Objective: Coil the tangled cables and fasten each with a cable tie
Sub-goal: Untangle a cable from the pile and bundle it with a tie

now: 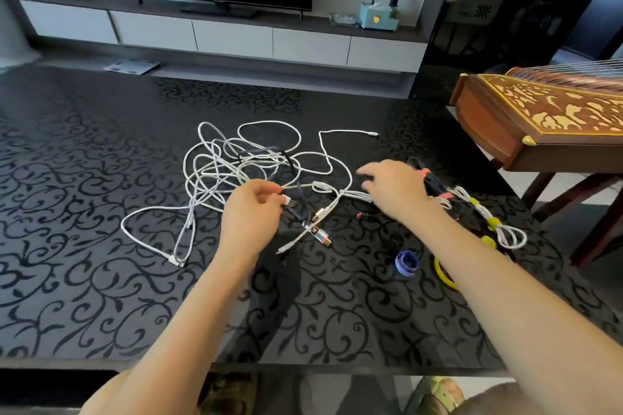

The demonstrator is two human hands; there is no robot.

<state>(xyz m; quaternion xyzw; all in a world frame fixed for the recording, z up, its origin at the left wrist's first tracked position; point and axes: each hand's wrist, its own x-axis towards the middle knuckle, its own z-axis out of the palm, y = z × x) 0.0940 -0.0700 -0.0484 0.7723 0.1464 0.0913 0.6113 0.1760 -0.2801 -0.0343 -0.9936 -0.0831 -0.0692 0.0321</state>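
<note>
A tangle of white cables [236, 165] with a dark cable woven through it lies in the middle of the black patterned table [84, 246]. My left hand [251, 212] pinches a white cable plug at the tangle's near edge. My right hand [391, 189] hovers just right of the tangle with fingers spread and blurred, holding nothing. To the right lie a white cable bundled with yellow ties [488, 219] and a dark bundle with pink ties [435, 185]. A purple tie roll [406, 264] and a yellow tie [445, 276] sit near my right forearm.
A carved wooden zither [539, 118] on a stand juts in at the right of the table. Behind the table stands a white TV cabinet [229, 34] with a television. The table's near edge runs along the bottom, with feet in sandals below.
</note>
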